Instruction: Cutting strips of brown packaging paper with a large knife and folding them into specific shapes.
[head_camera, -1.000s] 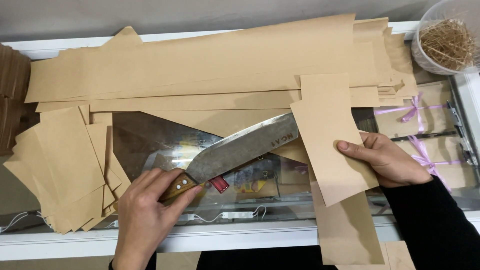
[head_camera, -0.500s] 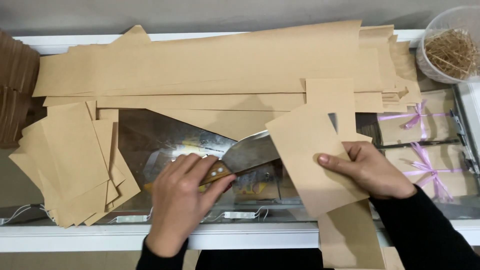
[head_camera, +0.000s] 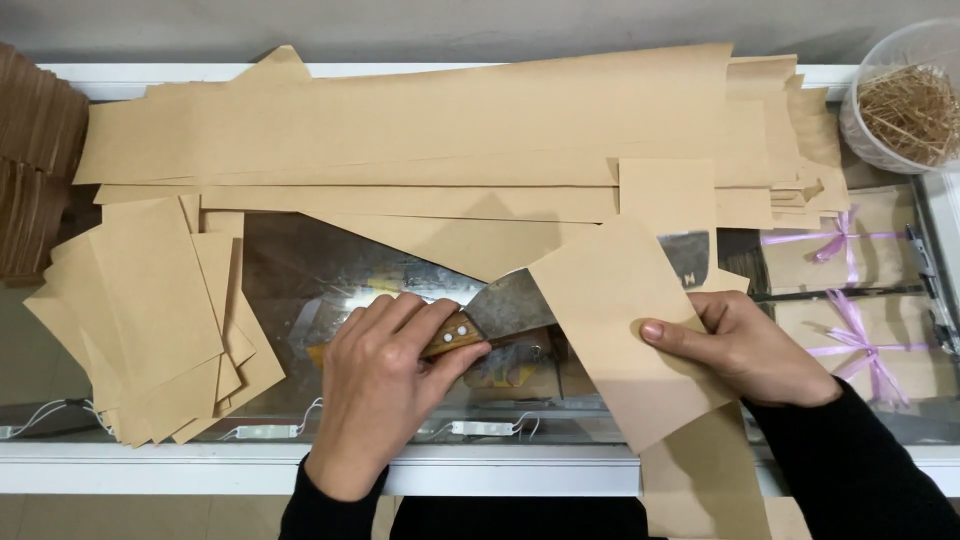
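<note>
- The knife (head_camera: 500, 315) lies flat in the middle of the glass surface (head_camera: 300, 270), its wooden handle toward the near left and its broad blade running to the right, where most of it slips under a sheet of brown paper (head_camera: 625, 330); a bit of blade shows again past the sheet's far edge.
- The left hand (head_camera: 385, 385) has its grip closed around the knife handle, fingers curled over the top.
- The right hand (head_camera: 745, 345) has its grip closed on the right edge of that sheet of brown paper, thumb on top, the sheet lying tilted over the blade.
- Under the same sheet, another strip of brown paper (head_camera: 700, 480) hangs over the near edge of the surface.
- Long brown paper strips (head_camera: 420, 130) lie stacked across the far side.
- On the left sits a loose pile of cut sheets (head_camera: 150, 310), fanned out.
- At the far left edge stands a darker stack of cardboard (head_camera: 35, 170).
- On the right, beneath the glass, are flat parcels tied with purple ribbon (head_camera: 850, 290).
- In the far right corner is a clear tub of straw-like shreds (head_camera: 905, 100).
</note>
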